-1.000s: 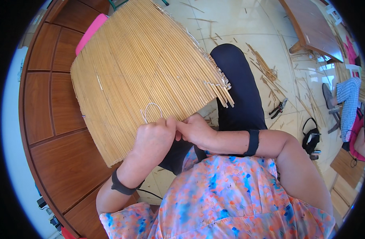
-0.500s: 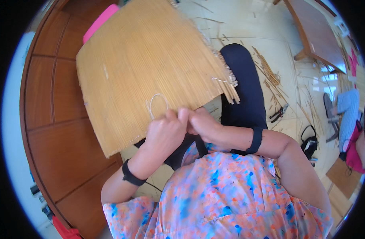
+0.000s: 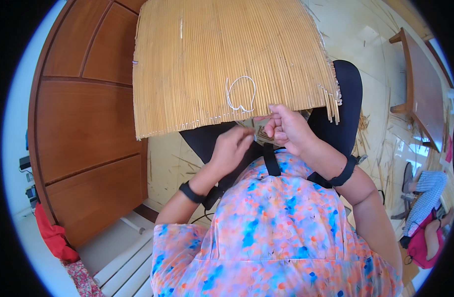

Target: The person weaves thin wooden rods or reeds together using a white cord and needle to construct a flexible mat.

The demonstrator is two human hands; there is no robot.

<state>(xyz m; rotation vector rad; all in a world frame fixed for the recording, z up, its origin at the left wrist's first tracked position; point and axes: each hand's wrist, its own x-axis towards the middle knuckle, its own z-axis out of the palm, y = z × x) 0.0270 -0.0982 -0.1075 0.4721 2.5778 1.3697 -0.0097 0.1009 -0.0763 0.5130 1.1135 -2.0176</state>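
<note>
A mat of thin straw-coloured sticks (image 3: pixel 212 59) lies over my lap, its near edge bound with small white stitches. On top of it, close to that edge, rests a loop of white cord (image 3: pixel 255 91). My right hand (image 3: pixel 293 129) is at the near edge, pinching it with the fingertips while the other fingers curl below. Just left of it and below the edge, my left hand (image 3: pixel 230 151) is closed, thumb against fingers; what it holds, if anything, is too small to make out. A few stick ends (image 3: pixel 332 106) jut out at the mat's right corner.
Brown wooden cabinet doors (image 3: pixel 93 119) stand close on the left. Loose sticks (image 3: pixel 378 163) litter the tiled floor at right, below a low wooden table (image 3: pixel 422 84). Another person's checked trouser leg (image 3: pixel 427 198) shows at far right. Red cloth (image 3: pixel 51 232) hangs at lower left.
My hands were together at the mat's edge; now they are apart, the left lower. The view has shifted, so the mat appears further right and up. The cord loop lies flatter.
</note>
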